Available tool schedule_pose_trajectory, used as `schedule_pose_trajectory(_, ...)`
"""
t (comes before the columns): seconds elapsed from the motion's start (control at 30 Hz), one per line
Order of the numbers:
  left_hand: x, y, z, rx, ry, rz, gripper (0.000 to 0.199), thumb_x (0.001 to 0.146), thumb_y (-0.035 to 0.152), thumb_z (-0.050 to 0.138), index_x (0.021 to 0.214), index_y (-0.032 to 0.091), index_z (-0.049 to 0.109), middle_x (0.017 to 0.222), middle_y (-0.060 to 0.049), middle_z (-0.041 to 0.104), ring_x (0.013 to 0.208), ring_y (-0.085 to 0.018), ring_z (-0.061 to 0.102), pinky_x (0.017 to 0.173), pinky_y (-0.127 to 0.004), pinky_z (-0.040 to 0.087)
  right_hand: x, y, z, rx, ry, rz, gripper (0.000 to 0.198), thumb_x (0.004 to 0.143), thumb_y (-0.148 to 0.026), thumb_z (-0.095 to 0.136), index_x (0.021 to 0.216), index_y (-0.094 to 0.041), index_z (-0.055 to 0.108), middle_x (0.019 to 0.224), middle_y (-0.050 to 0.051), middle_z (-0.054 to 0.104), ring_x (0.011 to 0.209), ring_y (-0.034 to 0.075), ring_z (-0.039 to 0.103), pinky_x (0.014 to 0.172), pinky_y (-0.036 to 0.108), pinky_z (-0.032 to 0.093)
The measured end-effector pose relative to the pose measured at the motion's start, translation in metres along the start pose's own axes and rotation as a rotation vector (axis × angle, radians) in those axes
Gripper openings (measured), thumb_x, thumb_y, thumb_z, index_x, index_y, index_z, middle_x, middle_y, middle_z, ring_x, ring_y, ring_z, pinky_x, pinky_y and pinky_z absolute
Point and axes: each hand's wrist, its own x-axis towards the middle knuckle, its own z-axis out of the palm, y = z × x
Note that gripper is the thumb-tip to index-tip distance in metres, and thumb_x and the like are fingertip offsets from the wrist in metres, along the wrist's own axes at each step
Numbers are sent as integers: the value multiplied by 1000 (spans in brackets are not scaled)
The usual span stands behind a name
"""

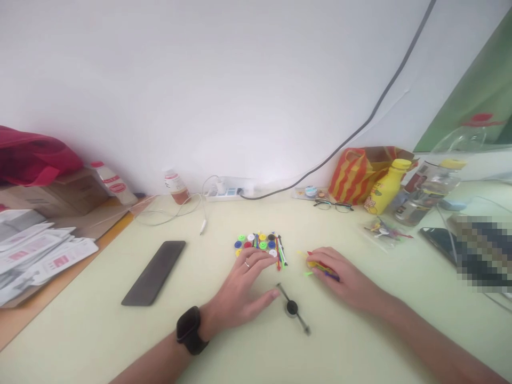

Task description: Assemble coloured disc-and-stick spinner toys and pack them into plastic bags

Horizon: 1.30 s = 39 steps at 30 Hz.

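My left hand [246, 288], with a ring and a black watch [192, 329], reaches over a cluster of small colored plastic discs [263, 245]. Its thumb stands apart from the fingers, and the fingertips are by a white disc [272, 253]; whether they touch it I cannot tell. Beside the discs lie several thin arrow-ended plastic sticks [281, 250]. My right hand [336, 272] is closed around a bunch of colored plastic sticks [325, 269] in red, yellow, blue and green. Between my hands, a black disc [292, 308] lies on the table with a dark arrow-ended rod across it.
A black phone [154, 273] lies left. A clear bag of plastic pieces [382, 232], glasses [333, 205], a yellow bottle [387, 186] and a striped bag [352, 173] are right. A power strip [228, 193] with cables sits by the wall. White packets [44, 250] fill the left edge.
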Motion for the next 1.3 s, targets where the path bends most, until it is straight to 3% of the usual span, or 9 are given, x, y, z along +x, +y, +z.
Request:
schedule_pose_trajectory(0.23,2,1,2,-33,-49,78,86,81,60,82,151,26,45,143,-14,57,135,-36,46,115,-55,44,-3,-21,11,37,-89,-83,30,108,-38,48,130,-24,64,134,12,62,129,25,55,111,42,48)
schedule_pose_trajectory(0.73,2,6,7,-86,-151,148,100,74,68,84,154,26,42,142,-14,59,131,-38,50,115,-55,44,-11,-50,22,170,-216,-177,21,107,-30,52,126,-24,57,125,8,64,121,22,55,107,38,46)
schedule_pose_trajectory(0.8,2,8,9,-136,-192,158,106,68,71,85,153,26,43,135,-14,63,123,-37,55,110,-54,47,-14,-53,22,215,-234,-99,29,100,-36,64,125,-25,55,124,7,62,116,22,57,103,36,48)
schedule_pose_trajectory(0.9,0,10,10,-175,-238,136,107,65,70,86,153,26,44,125,-13,66,112,-35,61,101,-51,52,-16,-52,18,260,-263,-5,60,80,-45,86,126,-25,52,129,6,58,113,22,58,98,34,51)
schedule_pose_trajectory(1.03,-2,13,10,-172,-270,96,72,85,39,75,150,26,47,116,-10,69,101,-29,66,95,-45,55,-14,-45,6,168,-247,-6,79,70,-49,92,133,-25,50,139,8,54,126,27,53,107,38,46)
schedule_pose_trajectory(1.1,-3,14,9,-175,-266,94,60,90,30,67,147,26,50,111,-9,70,98,-26,68,93,-43,56,-12,-42,0,102,-234,20,76,73,-48,90,134,-27,52,136,6,57,125,28,55,106,38,45)
schedule_pose_trajectory(1.17,-2,13,8,-184,-250,98,57,93,35,67,147,27,50,116,-10,71,102,-26,68,96,-42,56,-11,-42,-1,80,-239,42,60,79,-45,86,130,-28,57,126,4,62,116,25,60,98,36,48)
schedule_pose_trajectory(1.23,-2,13,9,-192,-240,105,67,92,47,73,151,28,47,129,-11,67,114,-28,66,102,-42,55,-9,-44,3,90,-243,28,45,85,-37,80,125,-29,61,116,1,66,106,22,63,90,32,49)
schedule_pose_trajectory(1.3,-2,13,9,-178,-220,115,82,86,56,77,155,30,41,142,-13,60,127,-31,61,109,-44,52,-7,-46,11,110,-237,-22,41,86,-27,76,125,-29,63,114,0,67,104,21,64,90,31,49)
